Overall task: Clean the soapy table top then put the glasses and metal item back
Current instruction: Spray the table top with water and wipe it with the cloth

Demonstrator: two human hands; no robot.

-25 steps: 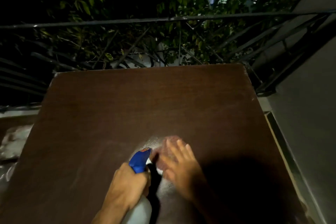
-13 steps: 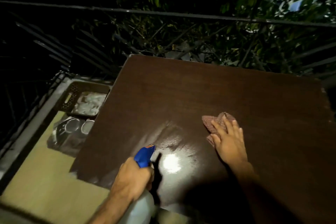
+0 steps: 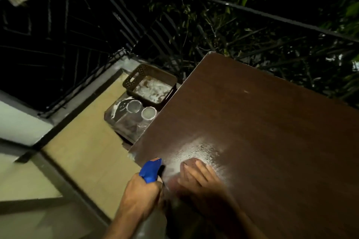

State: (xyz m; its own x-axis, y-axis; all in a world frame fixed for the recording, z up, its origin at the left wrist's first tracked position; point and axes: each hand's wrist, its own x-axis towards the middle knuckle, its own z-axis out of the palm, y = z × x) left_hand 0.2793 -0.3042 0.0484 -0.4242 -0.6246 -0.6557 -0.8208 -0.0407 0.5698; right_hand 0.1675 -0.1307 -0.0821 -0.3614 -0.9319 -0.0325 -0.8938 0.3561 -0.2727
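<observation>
The right hand (image 3: 196,175) lies flat and open near the tabletop's (image 3: 272,132) wet left edge, the left hand (image 3: 141,192) grips a light spray bottle (image 3: 150,169), and the breakable glasses (image 3: 140,109) need holding by their sides.

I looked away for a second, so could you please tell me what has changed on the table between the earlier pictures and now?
The right hand has swept from mid-table back toward the near left corner, beside the spray bottle; the cloth, visible half a second ago, is now blurred under it. A fresh wet, speckled patch shows ahead of the fingers. The left hand still grips the bottle, and the glasses remain on the floor.
</observation>
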